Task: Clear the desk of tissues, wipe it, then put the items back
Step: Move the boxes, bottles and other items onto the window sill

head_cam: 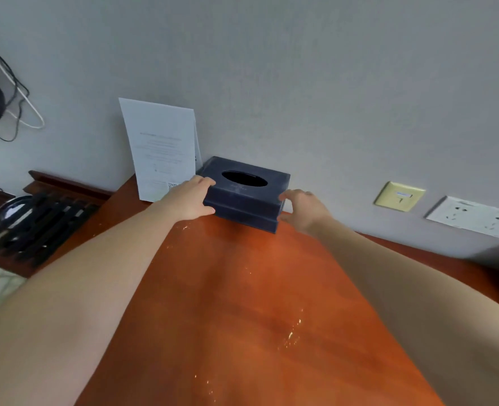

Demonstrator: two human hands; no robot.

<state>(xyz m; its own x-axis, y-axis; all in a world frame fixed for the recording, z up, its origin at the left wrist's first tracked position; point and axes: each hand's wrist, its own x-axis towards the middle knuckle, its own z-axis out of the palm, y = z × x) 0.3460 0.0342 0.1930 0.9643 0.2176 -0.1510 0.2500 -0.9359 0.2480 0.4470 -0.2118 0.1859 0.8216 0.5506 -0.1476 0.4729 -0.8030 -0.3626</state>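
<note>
Desk [257, 303]: orange-brown wood finish with faint darker streaks of grain and scattered pale specks. Tissue box [248, 197], at the far edge: dark navy blue, with a black oval opening on top. Sheet of paper [161, 148], at the far left corner: white, with faint grey print and a small square code pattern. Wall [301, 68]: plain pale grey. Wall plates: one yellowish cream [399, 196], one white [473, 215]. Slatted rack [43, 224], left of the desk: dark brown to black bars.
</note>
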